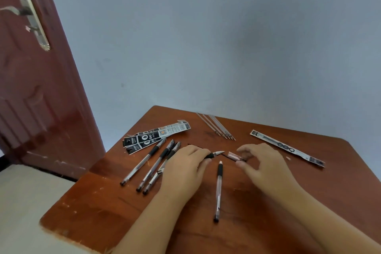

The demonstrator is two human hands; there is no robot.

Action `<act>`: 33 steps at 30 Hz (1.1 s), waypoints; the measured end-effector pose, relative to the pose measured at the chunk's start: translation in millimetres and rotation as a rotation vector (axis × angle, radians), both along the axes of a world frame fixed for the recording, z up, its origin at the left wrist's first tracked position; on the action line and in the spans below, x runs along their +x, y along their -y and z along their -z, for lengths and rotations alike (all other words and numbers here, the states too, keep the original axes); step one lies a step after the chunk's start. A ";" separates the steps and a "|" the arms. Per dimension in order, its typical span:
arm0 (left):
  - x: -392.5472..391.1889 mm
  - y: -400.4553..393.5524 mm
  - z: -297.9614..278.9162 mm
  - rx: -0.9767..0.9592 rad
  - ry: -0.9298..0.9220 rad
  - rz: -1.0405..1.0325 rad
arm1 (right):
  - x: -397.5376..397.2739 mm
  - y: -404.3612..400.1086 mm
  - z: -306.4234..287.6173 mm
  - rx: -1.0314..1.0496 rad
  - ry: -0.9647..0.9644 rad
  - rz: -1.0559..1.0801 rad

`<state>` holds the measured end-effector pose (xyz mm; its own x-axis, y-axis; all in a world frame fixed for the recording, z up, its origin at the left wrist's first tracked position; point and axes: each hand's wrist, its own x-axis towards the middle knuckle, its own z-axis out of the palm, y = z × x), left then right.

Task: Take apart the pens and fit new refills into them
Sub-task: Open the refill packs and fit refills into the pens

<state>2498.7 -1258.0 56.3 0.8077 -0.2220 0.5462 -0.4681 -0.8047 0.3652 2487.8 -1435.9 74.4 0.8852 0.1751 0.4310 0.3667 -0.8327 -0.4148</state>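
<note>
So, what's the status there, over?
Left hand grips pen. Right hand pinches cap. Spare pen lies between them.

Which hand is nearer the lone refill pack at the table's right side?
Right. The right hand lies just left of the refill pack, holding a pen cap. The left hand is farther left, gripping a pen.

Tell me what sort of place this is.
Probably a plain room in a home or office, not a workshop: a small worn wooden table stands by a bare grey-blue wall, next to a reddish-brown door with a metal lever handle.
</note>
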 end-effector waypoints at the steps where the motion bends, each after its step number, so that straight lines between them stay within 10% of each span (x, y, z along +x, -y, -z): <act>1: 0.1 2.0 2.5 0.016 0.033 0.015 | -5.8 3.2 1.0 -0.016 0.030 -0.009; 33: -11.5 16.5 12.6 -0.012 -0.131 0.379 | -18.6 28.0 30.8 0.251 0.022 -0.279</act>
<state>2487.2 -1274.5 43.6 0.7327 -0.5118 0.4485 -0.6799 -0.5795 0.4494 2469.2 -1463.8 43.6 0.8084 0.2949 0.5094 0.5763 -0.5725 -0.5832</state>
